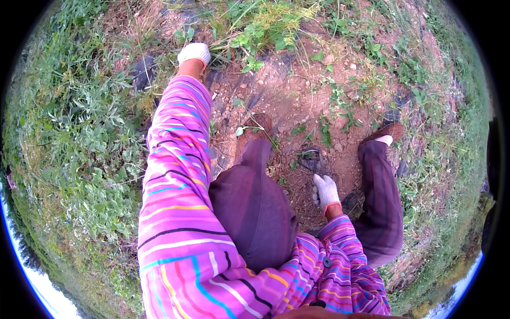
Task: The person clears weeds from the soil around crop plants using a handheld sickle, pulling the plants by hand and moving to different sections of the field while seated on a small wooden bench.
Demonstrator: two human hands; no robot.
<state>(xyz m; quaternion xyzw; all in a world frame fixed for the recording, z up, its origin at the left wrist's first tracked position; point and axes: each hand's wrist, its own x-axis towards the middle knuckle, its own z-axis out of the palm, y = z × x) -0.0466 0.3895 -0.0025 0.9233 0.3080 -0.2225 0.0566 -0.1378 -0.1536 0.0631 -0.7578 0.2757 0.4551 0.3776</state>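
My left hand [194,54], in a white knit glove, reaches to the ground at the upper left, against a clump of grass [223,48]. Its fingers are hidden, so whether they grip the stems cannot be told. Lower down, between my legs, my right hand [326,190] wears a similar glove with an orange cuff. Its fingers are curled, and their grip cannot be made out. Just beyond it lies a crumpled dark piece, apparently plastic film [310,159], with a pale curved glint on it.
Reddish stony soil [291,91] carries torn black film [144,71] and leafy weeds [275,28]. Dense weeds [99,119] cover the left side; more grow at the right. My brown shoes [255,127] are planted on the soil, with a trailing stem across one.
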